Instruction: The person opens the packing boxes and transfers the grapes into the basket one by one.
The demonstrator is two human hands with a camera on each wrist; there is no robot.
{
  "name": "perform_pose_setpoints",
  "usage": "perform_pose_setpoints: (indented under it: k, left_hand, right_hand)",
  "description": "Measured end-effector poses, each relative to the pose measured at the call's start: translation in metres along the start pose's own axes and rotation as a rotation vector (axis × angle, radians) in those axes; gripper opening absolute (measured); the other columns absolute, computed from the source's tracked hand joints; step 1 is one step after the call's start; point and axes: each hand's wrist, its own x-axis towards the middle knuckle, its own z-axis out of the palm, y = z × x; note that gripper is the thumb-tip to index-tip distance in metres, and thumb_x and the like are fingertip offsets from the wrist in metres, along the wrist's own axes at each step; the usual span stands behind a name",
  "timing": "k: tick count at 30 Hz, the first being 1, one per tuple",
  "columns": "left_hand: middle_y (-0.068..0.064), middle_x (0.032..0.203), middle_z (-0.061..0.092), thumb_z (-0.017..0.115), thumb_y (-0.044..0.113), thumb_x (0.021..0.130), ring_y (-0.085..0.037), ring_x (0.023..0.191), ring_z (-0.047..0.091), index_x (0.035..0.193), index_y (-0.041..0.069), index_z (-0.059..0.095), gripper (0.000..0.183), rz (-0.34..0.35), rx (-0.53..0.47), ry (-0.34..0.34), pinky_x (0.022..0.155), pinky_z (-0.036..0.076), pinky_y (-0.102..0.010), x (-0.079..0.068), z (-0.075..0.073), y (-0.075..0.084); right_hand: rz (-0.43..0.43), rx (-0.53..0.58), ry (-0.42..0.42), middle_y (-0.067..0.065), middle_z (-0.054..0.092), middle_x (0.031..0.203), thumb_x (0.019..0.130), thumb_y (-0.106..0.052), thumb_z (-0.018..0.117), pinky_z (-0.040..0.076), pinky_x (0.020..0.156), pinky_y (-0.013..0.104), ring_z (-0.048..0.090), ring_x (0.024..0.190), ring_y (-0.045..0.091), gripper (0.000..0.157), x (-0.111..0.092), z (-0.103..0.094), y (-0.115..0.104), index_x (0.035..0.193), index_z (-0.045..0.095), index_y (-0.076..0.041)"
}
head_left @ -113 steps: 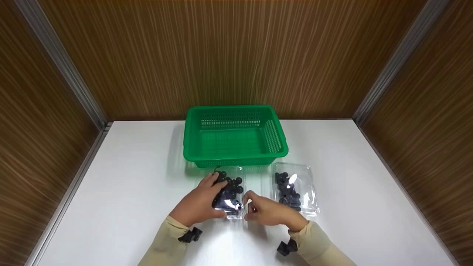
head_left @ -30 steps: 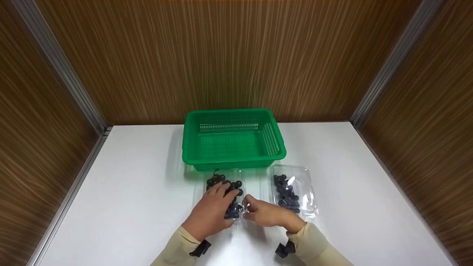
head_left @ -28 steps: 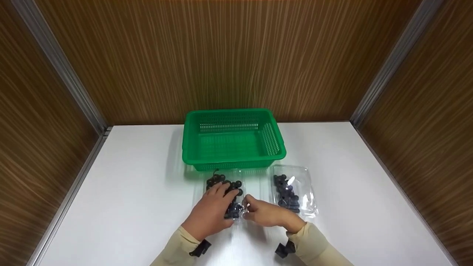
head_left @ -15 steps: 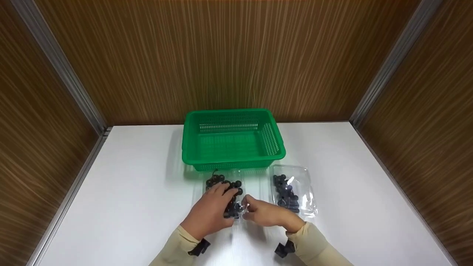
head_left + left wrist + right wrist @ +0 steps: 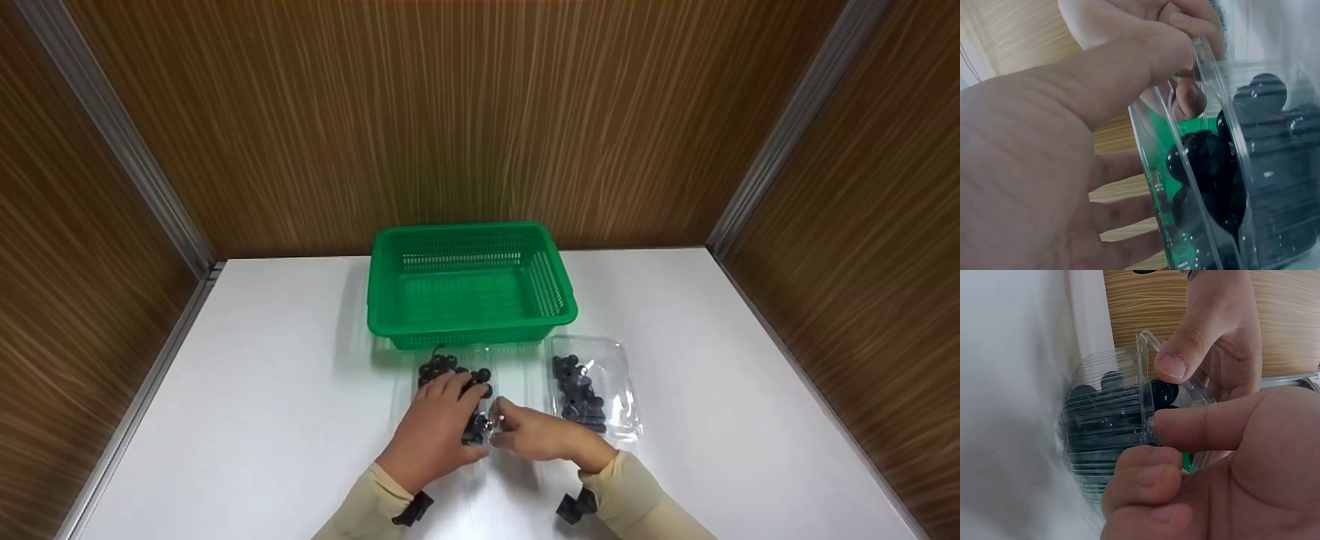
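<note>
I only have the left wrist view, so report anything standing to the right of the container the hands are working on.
Observer: A second clear container with dark round fruit inside sits on the white table, apart from the held container.
Operator: Identify what shows green through the plastic.
Observer: The head view shows a green basket with slotted walls, standing just beyond the held container.
Operator: Now check that container's far end, past the left hand.
Observer: A thin dark stem shows there, beyond the fingertips.
</note>
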Motion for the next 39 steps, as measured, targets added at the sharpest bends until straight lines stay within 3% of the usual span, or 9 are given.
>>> perform_pose_setpoints:
  k: [7, 14, 20, 25, 31, 39]
  left_hand:
    - [-0.015, 0.137, 0.063, 0.084, 0.044, 0.082, -0.036, 0.128, 0.058, 0.139, 0.015, 0.064, 0.067, 0.011, 0.029, 0.048, 0.103, 0.05, -0.056, -0.001, -0.003, 0.004]
    - [-0.015, 0.133, 0.065, 0.08, 0.041, 0.084, -0.036, 0.122, 0.062, 0.134, 0.013, 0.068, 0.059, 0.004, -0.01, 0.096, 0.097, 0.054, -0.053, -0.004, -0.009, 0.004]
    - [-0.013, 0.131, 0.065, 0.078, 0.037, 0.084, -0.034, 0.119, 0.064, 0.134, 0.013, 0.068, 0.056, -0.027, -0.09, 0.101, 0.091, 0.057, -0.052, -0.004, -0.011, 0.001]
    - [-0.012, 0.131, 0.065, 0.076, 0.037, 0.086, -0.032, 0.119, 0.063, 0.136, 0.014, 0.067, 0.056, -0.047, -0.134, 0.091, 0.089, 0.058, -0.052, -0.005, -0.014, 0.001]
    - [-0.006, 0.131, 0.065, 0.071, 0.036, 0.087, -0.027, 0.12, 0.063, 0.138, 0.017, 0.064, 0.055, -0.08, -0.186, 0.131, 0.086, 0.059, -0.048, -0.006, -0.023, 0.0]
    - [-0.002, 0.129, 0.065, 0.074, 0.034, 0.087, -0.022, 0.115, 0.065, 0.139, 0.018, 0.063, 0.056, -0.057, -0.197, 0.143, 0.079, 0.059, -0.044, -0.011, -0.028, -0.002]
  right_hand:
    - [-0.006, 0.025, -0.013, 0.001, 0.058, 0.092, 0.1, -0.017, 0.057, 0.046, 0.071, 0.031, 0.054, 0.08, 0.015, 0.019, 0.001, 0.0, -0.001, 0.113, 0.045, -0.012]
    - [0.005, 0.049, -0.019, 0.01, 0.065, 0.11, 0.1, -0.018, 0.059, 0.052, 0.082, 0.037, 0.062, 0.096, 0.021, 0.025, 0.0, 0.001, -0.001, 0.121, 0.047, -0.011]
    - [0.021, 0.032, -0.02, 0.003, 0.061, 0.092, 0.1, -0.02, 0.06, 0.047, 0.066, 0.03, 0.056, 0.076, 0.014, 0.021, 0.001, 0.002, -0.002, 0.115, 0.047, -0.012]
    - [0.01, 0.025, -0.017, 0.002, 0.061, 0.093, 0.1, -0.02, 0.061, 0.047, 0.068, 0.031, 0.056, 0.079, 0.014, 0.022, 0.001, 0.002, -0.002, 0.115, 0.048, -0.012]
    - [0.02, 0.036, -0.016, -0.004, 0.053, 0.079, 0.1, -0.018, 0.059, 0.042, 0.06, 0.027, 0.049, 0.066, 0.01, 0.016, 0.0, 0.001, -0.001, 0.109, 0.047, -0.012]
    - [0.01, 0.037, -0.012, -0.008, 0.046, 0.07, 0.099, -0.016, 0.058, 0.038, 0.059, 0.025, 0.042, 0.06, 0.008, 0.015, 0.0, 0.001, 0.0, 0.108, 0.047, -0.011]
